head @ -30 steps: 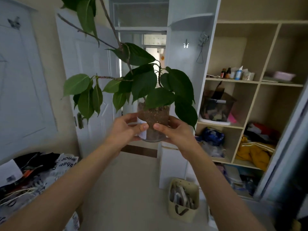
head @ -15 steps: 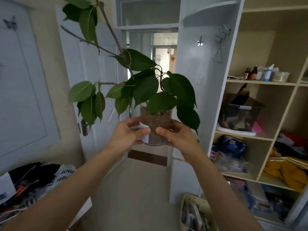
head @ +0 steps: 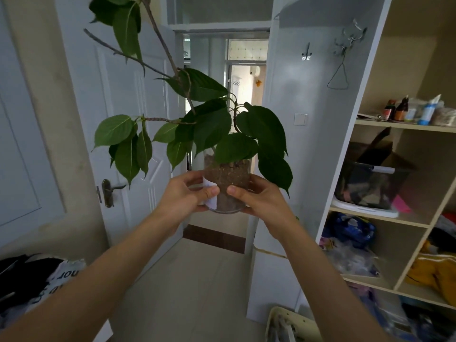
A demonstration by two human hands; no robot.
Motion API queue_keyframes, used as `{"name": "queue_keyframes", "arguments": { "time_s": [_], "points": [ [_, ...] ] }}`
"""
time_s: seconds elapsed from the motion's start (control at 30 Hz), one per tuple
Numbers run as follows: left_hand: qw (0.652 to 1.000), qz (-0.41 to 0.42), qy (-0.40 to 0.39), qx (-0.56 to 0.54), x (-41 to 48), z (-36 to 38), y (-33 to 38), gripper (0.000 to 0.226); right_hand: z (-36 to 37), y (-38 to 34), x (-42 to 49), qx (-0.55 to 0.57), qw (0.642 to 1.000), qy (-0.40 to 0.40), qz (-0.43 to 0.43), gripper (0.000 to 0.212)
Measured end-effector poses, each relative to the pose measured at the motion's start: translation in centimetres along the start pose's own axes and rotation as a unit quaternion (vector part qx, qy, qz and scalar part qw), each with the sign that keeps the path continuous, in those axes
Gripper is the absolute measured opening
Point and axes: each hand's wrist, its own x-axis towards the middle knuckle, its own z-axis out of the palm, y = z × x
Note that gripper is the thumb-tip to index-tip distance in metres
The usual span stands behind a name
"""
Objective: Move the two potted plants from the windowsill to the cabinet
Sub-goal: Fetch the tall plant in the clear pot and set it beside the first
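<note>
Head view: the potted plant (head: pixel 225 183), in a clear pot packed with brown soil, is held up in the air in front of the open white door (head: pixel 118 114) and the doorway beyond it. A white label (head: pixel 211 193) is stuck on the pot's left side; no writing on it can be read. The left hand (head: pixel 185 197) wraps the pot's left side, its thumb lying across the label. The right hand (head: pixel 259 196) clasps the right side, thumb on the front wall. The two thumbs nearly meet. Dark green leaves spread above and to both sides of the pot, and bare twigs rise past the top edge.

Right of the plant stands the open shelving unit (head: pixel 394 211), with small bottles (head: pixel 397 111) on an upper shelf, a dark bin (head: pixel 370 186) below them and a yellow garment (head: pixel 436 272) lower down. A wire hanger (head: pixel 339 75) hangs from a hook on the unit's white side panel. Below left of the plant lies cloth with partly legible print (head: pixel 59 280).
</note>
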Motion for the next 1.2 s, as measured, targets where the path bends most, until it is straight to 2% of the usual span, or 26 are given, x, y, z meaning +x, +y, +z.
{"name": "queue_keyframes", "arguments": {
  "time_s": [0.07, 0.13, 0.37, 0.5, 0.6, 0.87, 1.0, 1.07, 1.13, 1.2],
  "points": [
    [1.0, -0.005, -0.008, -0.008, 1.2, 0.1, -0.7, 0.035, -0.2, 0.4, 1.1, 0.008, 1.0, -0.006, 0.009, 0.037],
    [0.999, 0.002, -0.023, -0.027, 2.5, 0.1, -1.2, 0.031, -0.3, 1.1, 2.2, 0.01, 1.0, -0.009, 0.014, 0.033],
    [0.997, 0.011, -0.072, -0.038, 12.2, -1.8, -3.5, 0.031, 1.7, 2.4, 9.9, -0.008, 0.998, 0.056, 0.004, 0.045],
    [0.995, 0.007, -0.088, -0.048, 16.9, -2.9, -4.7, 0.029, 2.8, 3.0, 13.7, -0.013, 0.997, 0.075, 0.009, 0.04],
    [0.994, 0.004, -0.104, -0.044, 20.0, -3.6, -5.9, 0.025, 3.7, 3.6, 16.3, -0.018, 0.997, 0.078, 0.014, 0.046],
    [0.993, -0.013, -0.108, -0.047, 27.4, -2.8, -9.1, 0.038, 2.7, 6.5, 23.5, -0.034, 0.996, 0.087, 0.013, 0.069],
    [0.993, -0.007, -0.109, -0.052, 30.6, -1.4, -10.3, 0.031, 1.1, 7.8, 27.0, -0.043, 0.996, 0.08, 0.002, 0.084],
    [0.994, -0.002, -0.103, -0.04, 32.9, -0.2, -10.7, 0.031, -0.2, 8.6, 29.6, -0.043, 0.996, 0.078, -0.002, 0.079],
    [0.995, -0.001, -0.096, -0.034, 34.3, 0.4, -10.8, 0.032, -0.9, 9.1, 31.3, -0.037, 0.997, 0.072, 0.001, 0.062],
    [0.995, 0.002, -0.089, -0.033, 36.0, 1.3, -11.0, 0.033, -2.0, 9.8, 33.4, -0.033, 0.997, 0.066, -0.003, 0.059]
  ]
}}
